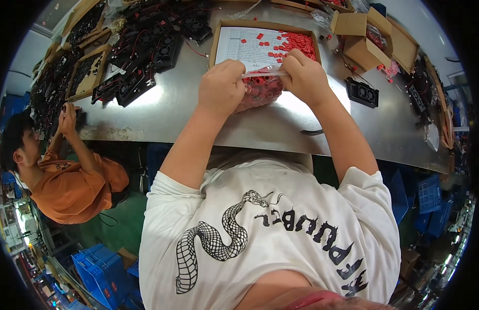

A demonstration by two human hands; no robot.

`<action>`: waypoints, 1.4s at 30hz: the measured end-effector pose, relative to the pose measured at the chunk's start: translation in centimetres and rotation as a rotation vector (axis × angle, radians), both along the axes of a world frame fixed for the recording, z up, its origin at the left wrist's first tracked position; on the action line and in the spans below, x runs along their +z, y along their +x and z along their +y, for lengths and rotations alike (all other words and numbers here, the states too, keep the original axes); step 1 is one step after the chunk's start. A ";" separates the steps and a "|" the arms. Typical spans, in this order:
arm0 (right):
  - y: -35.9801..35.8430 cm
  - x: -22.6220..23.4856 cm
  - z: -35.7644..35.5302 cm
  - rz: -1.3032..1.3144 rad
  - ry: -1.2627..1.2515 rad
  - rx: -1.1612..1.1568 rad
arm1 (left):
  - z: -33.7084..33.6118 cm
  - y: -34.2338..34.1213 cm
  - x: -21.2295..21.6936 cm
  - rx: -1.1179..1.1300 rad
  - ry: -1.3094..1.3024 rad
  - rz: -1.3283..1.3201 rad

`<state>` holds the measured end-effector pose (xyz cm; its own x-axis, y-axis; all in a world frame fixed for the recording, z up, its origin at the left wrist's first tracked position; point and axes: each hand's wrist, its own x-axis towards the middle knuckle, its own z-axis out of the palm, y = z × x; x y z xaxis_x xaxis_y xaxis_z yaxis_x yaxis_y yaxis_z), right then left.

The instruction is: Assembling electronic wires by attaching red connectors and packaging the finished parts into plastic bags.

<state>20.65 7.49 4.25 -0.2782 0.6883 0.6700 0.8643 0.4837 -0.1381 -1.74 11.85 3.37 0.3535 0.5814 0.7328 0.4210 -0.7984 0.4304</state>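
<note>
Between my two hands hangs a clear plastic bag (259, 95) full of small red plastic parts, just over the near part of the metal table. My left hand (222, 87) is closed on the left end of the bag's top edge. Its right end is pinched in my right hand (303, 77), so the top edge is drawn out nearly straight. Right behind the bag lies a shallow cardboard tray (214, 47) with a printed paper sheet (238, 49) in it. Loose red parts (300, 44) are heaped at the tray's right side, and a few lie scattered on the sheet.
Black fan units with wires (159, 51) pile up at the left; a single fan unit (362, 93) sits at the right. Beyond it stands an open cardboard box (361, 36). A person in an orange shirt (74, 188) works at the left. Near the front edge lies a black strip (312, 132).
</note>
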 end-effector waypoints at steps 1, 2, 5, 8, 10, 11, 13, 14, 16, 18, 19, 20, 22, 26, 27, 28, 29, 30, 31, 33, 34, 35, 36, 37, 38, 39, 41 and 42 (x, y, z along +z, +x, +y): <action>0.4 -0.1 0.0 -0.004 -0.007 -0.032 | 0.1 -0.2 -0.2 0.001 0.003 -0.042; 1.3 -0.6 -0.1 -0.009 -0.016 -0.071 | 0.4 -0.8 -0.6 -0.004 0.001 -0.042; 13.2 -2.9 0.0 0.264 0.084 -0.556 | 4.1 -7.1 -2.7 0.357 -0.231 -0.045; 10.8 -2.2 -0.5 0.435 -0.083 -0.319 | 5.2 -7.0 -2.8 0.234 -0.173 -0.277; 5.6 -0.8 -0.7 0.428 -0.189 -0.059 | 4.2 -7.2 -2.7 0.209 -0.095 -0.322; 3.3 -0.9 -0.3 0.476 -0.267 -0.012 | 4.5 -7.2 -3.1 0.225 -0.083 -0.320; 0.9 -1.3 0.8 0.641 -0.526 0.048 | 4.3 -6.7 -3.5 -0.048 0.012 -0.321; -0.5 -0.9 1.6 0.685 -0.599 0.108 | 4.0 -6.6 -3.4 -0.037 0.019 -0.318; -2.0 -0.3 3.4 0.729 -0.661 0.164 | 3.3 -5.7 -2.7 -0.191 0.108 -0.195; -3.2 -0.6 6.0 0.755 -0.785 0.337 | 2.1 -4.7 -1.3 -0.299 0.185 -0.039; -3.8 -0.3 6.4 0.747 -0.785 0.352 | 1.5 -4.0 -1.4 -0.355 0.234 -0.013; -4.9 0.2 6.5 0.821 -0.916 0.462 | 1.0 -3.6 -1.5 -0.394 0.283 0.014; -6.2 0.2 6.5 0.782 -1.063 0.495 | 0.1 -3.1 -1.5 -0.397 0.312 0.056; -6.5 -1.6 5.3 1.205 -1.008 0.315 | 0.1 -3.6 -2.4 -0.384 0.278 -0.009; -6.8 -2.3 5.2 1.199 -1.016 0.309 | 0.2 -3.7 -2.7 -0.381 0.273 -0.017; -7.4 -3.6 5.1 1.408 -0.825 0.252 | 0.1 -3.9 -3.0 -0.275 0.219 -0.088; -8.0 -4.2 5.0 1.603 -0.607 0.187 | 0.2 -3.9 -3.1 -0.179 0.170 -0.158; -9.2 -2.7 4.2 1.663 -0.617 0.086 | 0.2 -4.2 -3.9 -0.185 0.173 -0.162; -9.0 -4.7 4.4 1.652 -0.549 0.205 | 0.0 -4.6 -5.3 -0.148 0.089 -0.141; -9.1 -4.8 3.9 1.736 -0.568 0.115 | -0.5 -5.0 -5.8 -0.137 0.002 -0.121; -9.4 -4.3 3.7 1.739 -0.553 0.103 | -0.9 -5.0 -5.3 -0.156 -0.029 -0.075; -10.0 -3.1 3.3 1.862 -0.546 0.119 | -1.4 -5.2 -4.8 -0.160 -0.060 -0.025; -10.3 -2.1 3.3 1.985 -0.531 0.139 | -1.4 -5.2 -4.9 -0.165 -0.055 -0.024; -9.9 -1.4 3.3 1.985 -0.522 0.142 | -1.3 -5.1 -5.1 -0.180 -0.057 0.001; -9.5 -0.9 3.2 1.959 -0.605 0.088 | -1.2 -5.1 -5.1 -0.193 -0.061 0.029; -9.1 -0.3 3.3 1.930 -0.686 0.034 | -0.7 -4.9 -4.9 -0.197 -0.055 0.032; -8.4 0.9 4.5 1.912 -0.645 0.040 | 0.6 -4.1 -4.4 -0.209 -0.104 -0.094; -8.3 2.0 5.1 1.893 -0.609 0.034 | 0.9 -3.8 -3.1 -0.217 -0.102 -0.091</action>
<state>12.35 12.56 6.28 0.3618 0.9095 -0.2047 -0.5619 0.0376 -0.8264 -5.55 12.77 0.25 0.4137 0.5715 0.7087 0.2003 -0.8165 0.5415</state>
